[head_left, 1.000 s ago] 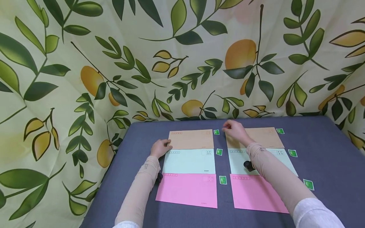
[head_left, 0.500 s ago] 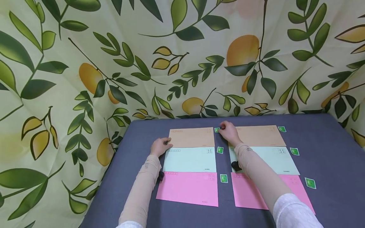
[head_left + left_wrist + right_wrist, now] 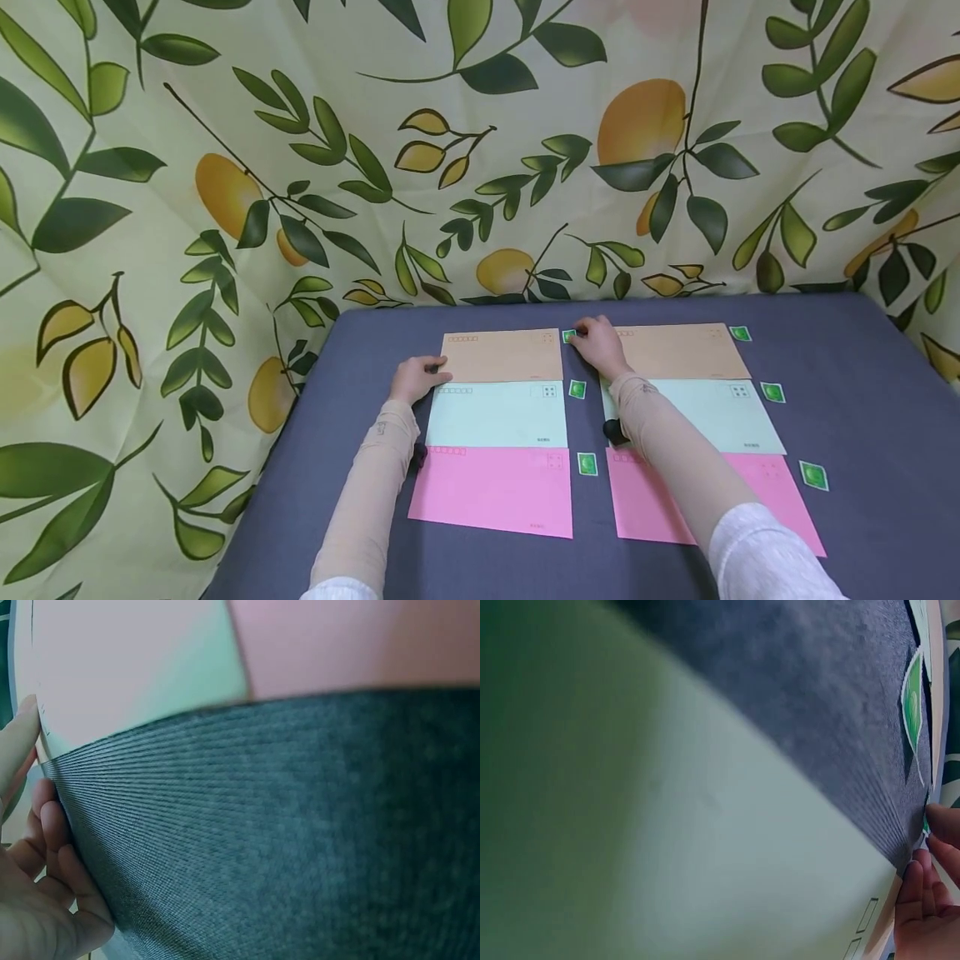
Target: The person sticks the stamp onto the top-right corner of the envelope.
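Observation:
My left hand (image 3: pixel 416 380) rests at the left edge of the left tan envelope (image 3: pixel 502 356), fingertips on its border and the other fingers loosely bent, as the left wrist view shows. My right hand (image 3: pixel 602 347) reaches to the gap between the two tan envelopes. Its thumb and finger pinch a small green stamp (image 3: pixel 567 335) beside the left tan envelope's upper right corner; in the right wrist view only a sliver of green shows between the fingertips. The right tan envelope (image 3: pixel 682 354) lies partly behind this hand.
Below each tan envelope lie a mint envelope (image 3: pixel 497 417) and a pink envelope (image 3: pixel 491 493), edges meeting or overlapping. More green stamps, one (image 3: pixel 577 389) in the middle gap and one (image 3: pixel 813 475) at right, lie beside them on the dark tablecloth (image 3: pixel 420 558). A leaf-print curtain (image 3: pixel 480 125) hangs behind.
My right hand has moved left from over the right tan envelope's corner to the top stamp in the gap and has taken hold of it. The left hand has stayed in place.

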A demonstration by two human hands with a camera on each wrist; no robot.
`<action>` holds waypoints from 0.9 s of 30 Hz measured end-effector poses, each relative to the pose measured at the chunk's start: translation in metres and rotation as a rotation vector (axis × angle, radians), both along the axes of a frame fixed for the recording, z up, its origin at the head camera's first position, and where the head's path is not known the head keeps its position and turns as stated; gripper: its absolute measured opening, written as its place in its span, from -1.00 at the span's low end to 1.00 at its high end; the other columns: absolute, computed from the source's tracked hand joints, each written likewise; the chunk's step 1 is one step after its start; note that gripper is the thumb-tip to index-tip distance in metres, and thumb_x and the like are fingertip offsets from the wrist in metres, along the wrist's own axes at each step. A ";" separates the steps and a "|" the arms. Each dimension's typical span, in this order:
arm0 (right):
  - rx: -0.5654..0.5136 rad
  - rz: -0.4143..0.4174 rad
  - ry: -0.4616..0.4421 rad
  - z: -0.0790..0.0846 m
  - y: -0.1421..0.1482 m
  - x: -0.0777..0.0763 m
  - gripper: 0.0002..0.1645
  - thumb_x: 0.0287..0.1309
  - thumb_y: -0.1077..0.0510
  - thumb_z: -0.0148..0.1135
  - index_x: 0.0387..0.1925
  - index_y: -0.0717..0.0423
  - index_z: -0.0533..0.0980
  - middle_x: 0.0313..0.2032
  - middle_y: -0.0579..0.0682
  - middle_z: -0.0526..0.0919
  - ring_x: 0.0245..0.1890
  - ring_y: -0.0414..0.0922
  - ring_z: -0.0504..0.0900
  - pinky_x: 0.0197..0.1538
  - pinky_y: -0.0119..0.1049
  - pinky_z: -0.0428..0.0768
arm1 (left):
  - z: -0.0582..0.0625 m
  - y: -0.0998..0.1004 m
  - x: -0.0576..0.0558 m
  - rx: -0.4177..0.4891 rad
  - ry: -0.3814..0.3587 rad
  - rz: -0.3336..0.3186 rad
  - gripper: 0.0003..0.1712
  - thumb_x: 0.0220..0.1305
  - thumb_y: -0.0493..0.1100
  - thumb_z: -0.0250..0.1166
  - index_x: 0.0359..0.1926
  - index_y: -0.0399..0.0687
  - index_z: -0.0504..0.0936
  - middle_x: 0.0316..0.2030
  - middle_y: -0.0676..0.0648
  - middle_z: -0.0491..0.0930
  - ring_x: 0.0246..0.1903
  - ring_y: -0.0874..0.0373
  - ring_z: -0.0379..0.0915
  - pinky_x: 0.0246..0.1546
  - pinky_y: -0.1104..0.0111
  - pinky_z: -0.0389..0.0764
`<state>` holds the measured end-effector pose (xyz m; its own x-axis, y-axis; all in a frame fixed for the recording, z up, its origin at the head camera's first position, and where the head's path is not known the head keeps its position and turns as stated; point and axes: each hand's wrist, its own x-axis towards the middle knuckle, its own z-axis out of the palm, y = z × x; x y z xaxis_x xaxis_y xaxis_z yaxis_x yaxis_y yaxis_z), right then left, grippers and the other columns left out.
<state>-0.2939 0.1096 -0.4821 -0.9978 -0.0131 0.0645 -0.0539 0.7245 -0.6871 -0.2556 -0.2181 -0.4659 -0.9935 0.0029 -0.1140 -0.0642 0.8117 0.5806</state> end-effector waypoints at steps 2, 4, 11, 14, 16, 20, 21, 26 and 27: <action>0.007 -0.003 -0.002 0.003 -0.001 0.000 -0.62 0.16 0.20 0.16 -0.03 0.37 0.51 -0.10 0.29 0.49 -0.07 0.13 0.46 0.05 -0.02 0.43 | 0.000 0.000 -0.002 0.008 -0.018 0.008 -0.51 0.09 -0.03 0.37 0.09 0.03 0.59 0.08 -0.15 0.56 -0.01 -0.03 0.46 0.02 0.15 0.41; 0.014 -0.006 -0.007 0.005 -0.001 0.001 -0.63 0.15 0.21 0.16 -0.04 0.37 0.51 -0.10 0.28 0.49 -0.07 0.12 0.46 0.05 -0.03 0.43 | 0.000 0.001 -0.002 -0.007 -0.015 0.008 -0.51 0.10 -0.04 0.36 0.09 0.02 0.58 0.07 -0.16 0.57 -0.05 -0.01 0.46 -0.02 0.16 0.41; -0.001 -0.039 -0.001 0.004 -0.004 0.001 -0.69 0.12 0.25 0.17 -0.11 0.37 0.51 -0.13 0.27 0.49 -0.11 0.12 0.46 0.03 -0.02 0.43 | 0.003 0.002 0.001 -0.020 -0.025 0.009 -0.48 0.11 -0.01 0.35 0.12 0.04 0.56 0.05 -0.14 0.58 -0.14 0.04 0.41 -0.11 0.24 0.38; -0.012 -0.057 0.010 0.003 -0.006 0.001 -0.73 0.09 0.28 0.17 -0.16 0.35 0.51 -0.17 0.26 0.50 -0.15 0.12 0.46 0.00 -0.03 0.43 | 0.004 0.003 0.002 -0.012 -0.022 0.013 -0.49 0.10 -0.03 0.36 0.12 0.02 0.56 -0.04 -0.14 0.61 -0.22 0.06 0.38 -0.20 0.28 0.33; -0.017 -0.064 0.018 0.002 -0.007 0.001 -0.76 0.07 0.30 0.16 -0.20 0.34 0.50 -0.20 0.25 0.50 -0.17 0.11 0.46 -0.03 -0.04 0.43 | 0.004 0.004 0.003 -0.013 -0.020 0.015 -0.49 0.10 -0.04 0.36 0.11 0.01 0.57 -0.12 -0.14 0.61 -0.27 0.07 0.35 -0.25 0.31 0.30; -0.030 -0.071 0.031 0.001 -0.007 0.001 -0.80 0.04 0.33 0.13 -0.24 0.32 0.50 -0.24 0.22 0.51 -0.21 0.09 0.46 -0.06 -0.07 0.43 | 0.003 0.003 0.004 -0.018 -0.019 0.013 -0.49 0.10 -0.03 0.36 0.11 0.02 0.57 -0.20 -0.12 0.61 -0.31 0.10 0.35 -0.29 0.34 0.28; -0.034 -0.071 0.034 0.001 -0.007 0.002 -0.81 0.04 0.34 0.12 -0.24 0.32 0.50 -0.25 0.22 0.52 -0.22 0.08 0.47 -0.07 -0.07 0.44 | 0.003 0.003 0.004 -0.017 -0.019 0.013 -0.49 0.10 -0.03 0.36 0.11 0.03 0.57 -0.20 -0.11 0.62 -0.31 0.10 0.35 -0.29 0.35 0.28; -0.047 -0.075 0.041 0.004 -0.005 0.002 -0.83 0.06 0.35 0.05 -0.27 0.30 0.52 -0.30 0.21 0.57 -0.29 0.06 0.50 -0.15 -0.12 0.45 | 0.002 0.002 0.004 -0.014 -0.009 0.014 -0.51 0.11 -0.03 0.35 0.10 0.02 0.58 -0.14 -0.13 0.63 -0.29 0.09 0.37 -0.24 0.31 0.33; -0.055 -0.083 0.042 0.005 -0.004 0.001 -0.83 0.07 0.35 0.06 -0.28 0.29 0.52 -0.31 0.20 0.58 -0.29 0.05 0.51 -0.16 -0.13 0.45 | 0.002 0.002 0.004 -0.015 -0.008 0.014 -0.51 0.11 -0.03 0.35 0.10 0.02 0.58 -0.13 -0.13 0.63 -0.29 0.09 0.37 -0.23 0.31 0.34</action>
